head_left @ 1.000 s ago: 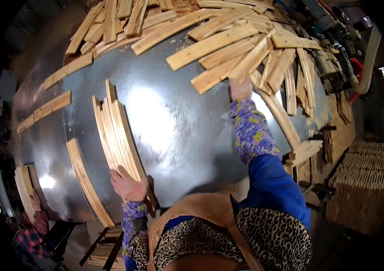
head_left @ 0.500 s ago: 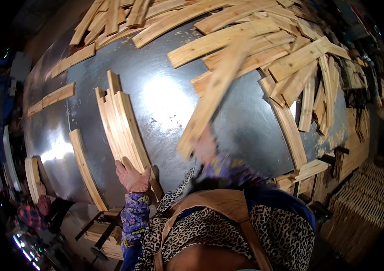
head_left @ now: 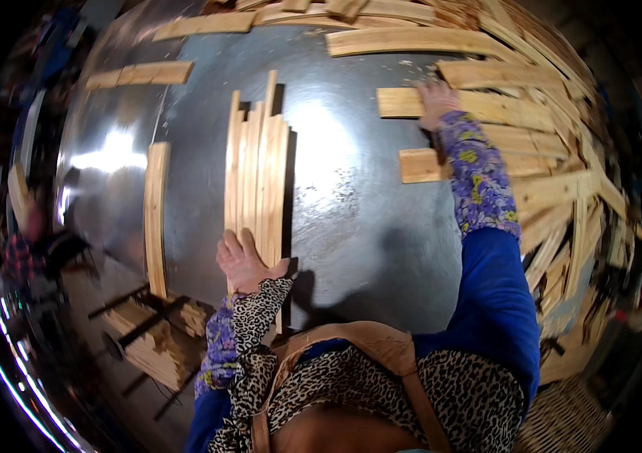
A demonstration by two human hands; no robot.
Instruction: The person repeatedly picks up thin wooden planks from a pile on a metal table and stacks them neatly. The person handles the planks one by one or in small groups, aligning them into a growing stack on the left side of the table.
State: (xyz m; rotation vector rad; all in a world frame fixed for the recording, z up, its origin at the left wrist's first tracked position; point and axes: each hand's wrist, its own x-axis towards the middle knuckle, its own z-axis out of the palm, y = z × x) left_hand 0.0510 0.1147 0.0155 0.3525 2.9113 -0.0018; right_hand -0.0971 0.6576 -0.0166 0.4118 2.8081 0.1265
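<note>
A bundle of thin wooden slats [head_left: 257, 162] stands on edge in the middle of a shiny metal table [head_left: 358, 226]. My left hand [head_left: 241, 260] grips the near end of this bundle, fingers laid over the slat tops. My right hand [head_left: 435, 100] is stretched far forward to the right and lies over a flat wooden plank [head_left: 400, 102], fingers curled on its far edge. That plank lies at the left edge of a big loose pile of planks [head_left: 562, 189].
A single long slat [head_left: 156, 219] lies left of the bundle, and two short planks [head_left: 140, 73] lie at the far left. More planks run along the table's far edge. Stacked wood [head_left: 155, 340] sits below the near table edge. Another person [head_left: 34, 234] is at the left.
My right hand carried a plank from the pile toward the bundle, then reached back out to the pile and landed on another plank. The left hand stayed at the bundle's near end.
</note>
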